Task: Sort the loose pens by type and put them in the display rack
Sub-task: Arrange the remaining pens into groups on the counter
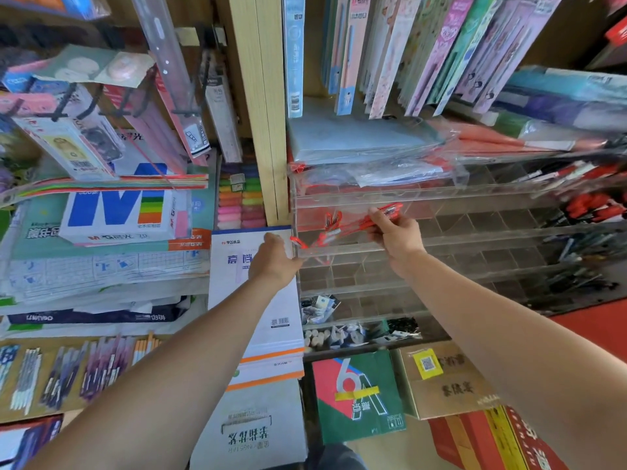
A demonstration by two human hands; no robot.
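At rack [441, 195] | right hand [395, 236] grips red pens [354, 223] | left hand [273, 261] touches edge

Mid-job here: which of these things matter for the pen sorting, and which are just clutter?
Job: red pens, gripped by right hand; clear display rack; left hand at its edge.
Clutter: paper ream; cardboard box; hanging packs.

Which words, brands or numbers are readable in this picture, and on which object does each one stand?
"M" on the white paper box, large blue letter.
"deli", upside down, on the dark blue pack.
"6" on the green and red pack.
Other print, Chinese characters and barcodes included, is too small or blurred.
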